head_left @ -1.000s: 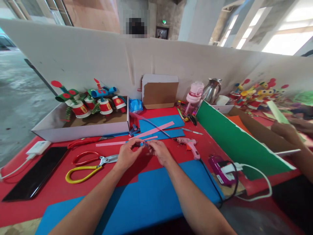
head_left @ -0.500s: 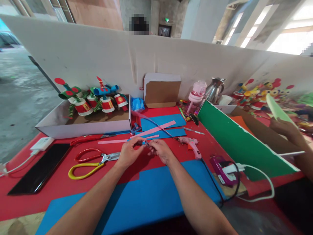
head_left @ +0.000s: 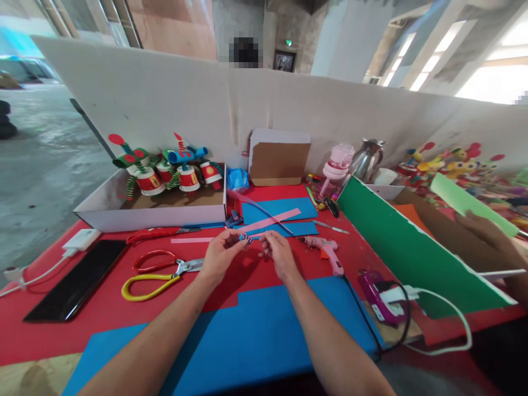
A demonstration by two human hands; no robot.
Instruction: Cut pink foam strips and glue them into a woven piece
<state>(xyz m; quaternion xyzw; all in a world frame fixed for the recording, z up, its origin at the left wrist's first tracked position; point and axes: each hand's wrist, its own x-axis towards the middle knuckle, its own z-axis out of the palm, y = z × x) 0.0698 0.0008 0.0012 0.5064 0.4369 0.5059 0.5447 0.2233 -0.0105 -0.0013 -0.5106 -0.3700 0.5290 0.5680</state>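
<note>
Pinched in the fingers of my left hand (head_left: 220,254) is a small blue-and-pink folded paper spring (head_left: 246,238). My right hand (head_left: 281,254) is just to its right, fingertips curled together; whether they hold an end of the paper is too small to tell. Pink paper strips (head_left: 272,219) cross blue paper sheets (head_left: 299,208) behind my hands. Another folded paper spring (head_left: 234,219) lies beyond my left hand. Scissors (head_left: 159,275) with red and yellow handles rest left of my left hand, and a pink glue gun (head_left: 328,251) lies right of my right hand.
A white box (head_left: 152,216) holds several paper-cup figures (head_left: 190,179). A black phone-like slab (head_left: 78,281) lies at left. On the right are a green-sided box (head_left: 416,247), a purple power block (head_left: 381,297) with cables, a pink bottle (head_left: 338,162) and a co-worker's hand (head_left: 480,231) with green paper (head_left: 470,201).
My right hand has drawn slightly away from the paper spring, which stays in my left. The view has shifted a little left. The co-worker's green paper has tilted lower.
</note>
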